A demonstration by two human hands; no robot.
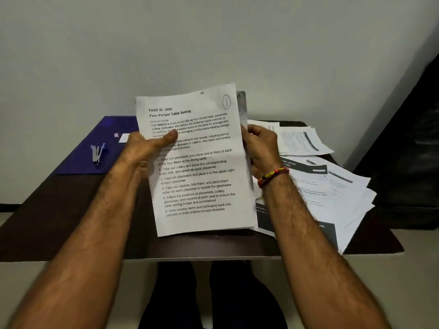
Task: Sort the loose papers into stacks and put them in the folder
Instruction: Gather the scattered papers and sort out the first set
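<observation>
Nearest to me, two bare forearms reach forward over the near edge of the dark table (71, 210), and between them the person holds a small sheaf of papers (197, 162) up off the surface, tilted back so the printed top sheet faces their eyes; I take it they are reading the heading to decide which stack it belongs in. The left hand (147, 148) grips the sheaf's left edge, thumb pressed across the front of the page and fingers hidden behind, which keeps the sheets from sagging. The right hand (261, 148), with a beaded bracelet (273, 176) at the wrist, curls round the right edge, where a second sheet peeks out behind the first, as if ready to peel pages apart. To the right of the hands, the loose papers (332, 191) lie fanned and overlapping on the table, not yet sorted. Farther off on the left the blue folder (95, 153) lies flat, seemingly waiting to receive the stacks, with a stapler (97, 153) and a small white card (124, 138) resting on it. Beyond stands a plain pale wall (213, 43).
</observation>
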